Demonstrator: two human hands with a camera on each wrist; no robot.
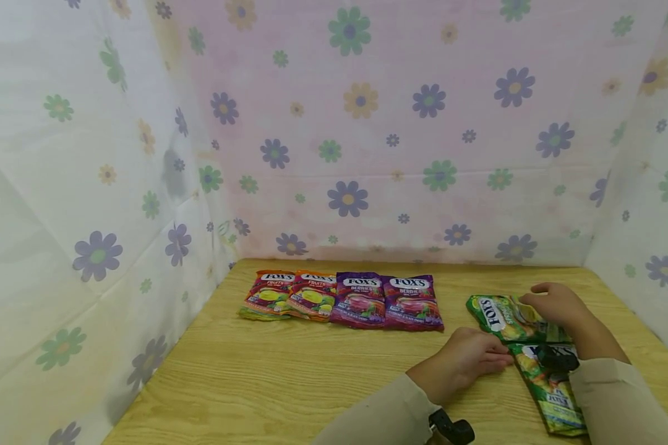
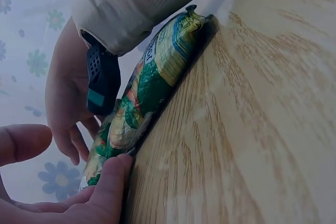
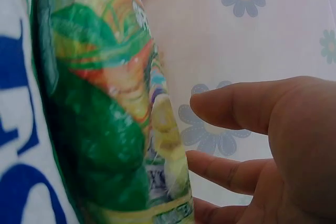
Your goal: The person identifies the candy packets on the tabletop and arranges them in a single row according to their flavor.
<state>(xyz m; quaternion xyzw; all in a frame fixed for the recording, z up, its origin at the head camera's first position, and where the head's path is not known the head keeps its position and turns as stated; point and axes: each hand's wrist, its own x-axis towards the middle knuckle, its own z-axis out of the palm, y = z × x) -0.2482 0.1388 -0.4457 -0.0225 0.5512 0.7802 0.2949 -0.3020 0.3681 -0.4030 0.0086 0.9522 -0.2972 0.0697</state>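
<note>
Two green candy bags lie at the right in the head view: a far green candy bag (image 1: 498, 318) turned sideways, and a near green candy bag (image 1: 551, 389) whose edge meets it. My left hand (image 1: 467, 358) has its fingertips at the left side, where the two bags meet; its thumb stands apart in the left wrist view. Over the far bag's right end reaches my right hand (image 1: 559, 306). In the right wrist view, the right fingers (image 3: 226, 171) are at a bag's edge and the thumb is clear of it. My right forearm partly hides the near bag.
Toward the back left, two orange-red fruits candy bags (image 1: 269, 293) and two purple berries candy bags (image 1: 412, 303) lie in an overlapping row. They rest on a wood-grain table (image 1: 245, 383). Flower-print cloth (image 1: 389, 142) walls off the back and both sides.
</note>
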